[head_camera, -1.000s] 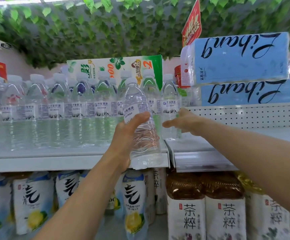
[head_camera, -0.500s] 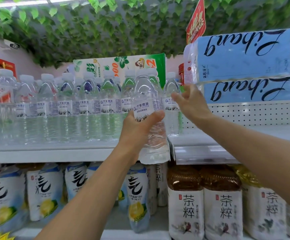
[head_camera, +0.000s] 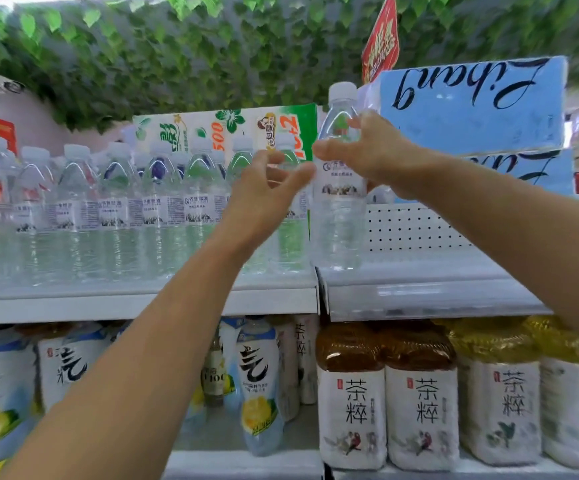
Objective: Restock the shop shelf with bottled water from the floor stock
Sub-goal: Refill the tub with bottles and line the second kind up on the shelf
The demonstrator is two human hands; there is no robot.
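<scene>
Gripping the clear, white-capped plastic water bottle [head_camera: 339,216] at its shoulder, my right hand [head_camera: 376,157] steadied it; full, probably heavy and slick. Beside it, my left hand [head_camera: 263,199] spread empty.

On upper shelf [head_camera: 142,303], left, water bottle row [head_camera: 118,209] is stood. Just right of it, single bottle [head_camera: 340,233] is set. Far right, tissue packs [head_camera: 471,105] are stacked; tea bottles [head_camera: 385,393] are kept below.

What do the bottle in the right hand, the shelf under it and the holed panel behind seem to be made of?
Bottle: probably clear glossy plastic; see-through ribbed wall, white cap. Shelf: likely painted metal, pale and smooth, with a thin flat edge. Back panel: likely sheet metal too, matte white, with regular punched holes.
</scene>
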